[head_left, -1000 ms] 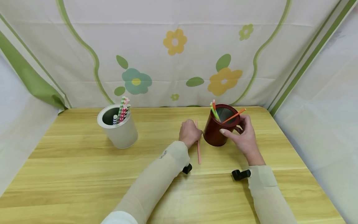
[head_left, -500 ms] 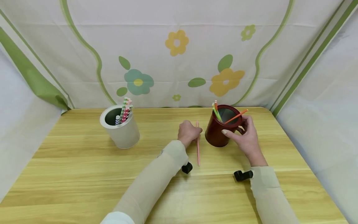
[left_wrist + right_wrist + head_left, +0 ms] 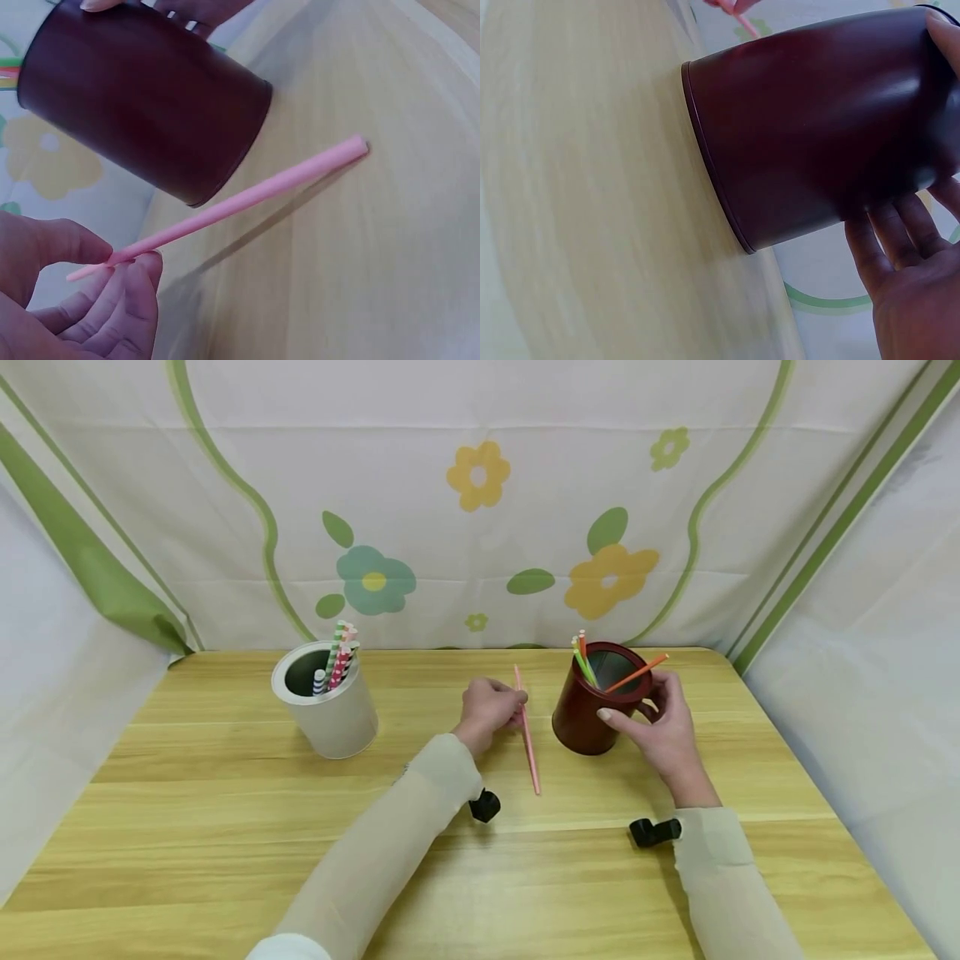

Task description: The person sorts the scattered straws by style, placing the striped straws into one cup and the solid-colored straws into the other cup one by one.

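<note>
My left hand [image 3: 489, 708] pinches a thin pink straw [image 3: 529, 747] between thumb and fingertips, above the table between two round pots. In the left wrist view the straw [image 3: 255, 193] slants past the dark red pot, its far end close to the wood with a shadow beneath. My right hand [image 3: 663, 727] holds the dark red pot [image 3: 581, 720] near its rim, thumb on the near side and fingers round the right side. Several green and orange straws [image 3: 583, 664] lean in that pot, and one orange straw [image 3: 637, 672] lies slanted over its rim.
A white pot [image 3: 335, 722] stands at the left with several striped and spotted straws [image 3: 339, 660] in it. The wooden table [image 3: 225, 827] ends at a flowered curtain [image 3: 420, 460] behind, with pale cloth on both sides.
The left hand has drawn a little to the left and turned, and the pink straw has tilted with it. The right hand keeps its hold on the dark red pot.
</note>
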`<move>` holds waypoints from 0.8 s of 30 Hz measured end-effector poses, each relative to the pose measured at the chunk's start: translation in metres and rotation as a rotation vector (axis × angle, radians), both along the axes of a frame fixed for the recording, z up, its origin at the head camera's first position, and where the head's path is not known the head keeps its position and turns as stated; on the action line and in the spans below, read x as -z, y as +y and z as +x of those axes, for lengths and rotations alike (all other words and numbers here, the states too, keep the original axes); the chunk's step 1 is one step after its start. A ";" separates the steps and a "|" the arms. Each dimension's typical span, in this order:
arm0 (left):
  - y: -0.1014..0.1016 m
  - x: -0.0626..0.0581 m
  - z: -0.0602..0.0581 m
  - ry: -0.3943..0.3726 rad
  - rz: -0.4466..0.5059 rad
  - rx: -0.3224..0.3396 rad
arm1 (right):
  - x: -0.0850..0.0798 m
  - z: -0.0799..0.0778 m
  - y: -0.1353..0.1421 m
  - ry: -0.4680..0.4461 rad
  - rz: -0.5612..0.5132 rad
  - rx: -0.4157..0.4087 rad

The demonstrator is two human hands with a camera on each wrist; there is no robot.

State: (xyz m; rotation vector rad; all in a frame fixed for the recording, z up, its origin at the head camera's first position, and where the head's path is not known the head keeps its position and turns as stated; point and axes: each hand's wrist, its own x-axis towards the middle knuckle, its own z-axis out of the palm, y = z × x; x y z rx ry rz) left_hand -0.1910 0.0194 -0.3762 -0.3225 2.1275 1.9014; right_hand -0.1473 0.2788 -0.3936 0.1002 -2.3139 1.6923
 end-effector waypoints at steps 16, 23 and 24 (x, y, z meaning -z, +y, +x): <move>-0.019 -0.017 0.010 0.163 0.249 -0.108 | 0.000 0.001 -0.001 -0.013 0.011 0.000; -0.022 -0.029 0.018 0.263 0.264 -0.155 | -0.002 0.001 -0.002 -0.018 0.013 0.003; -0.023 -0.031 0.019 0.275 0.267 -0.158 | -0.002 0.001 -0.002 -0.018 0.014 0.002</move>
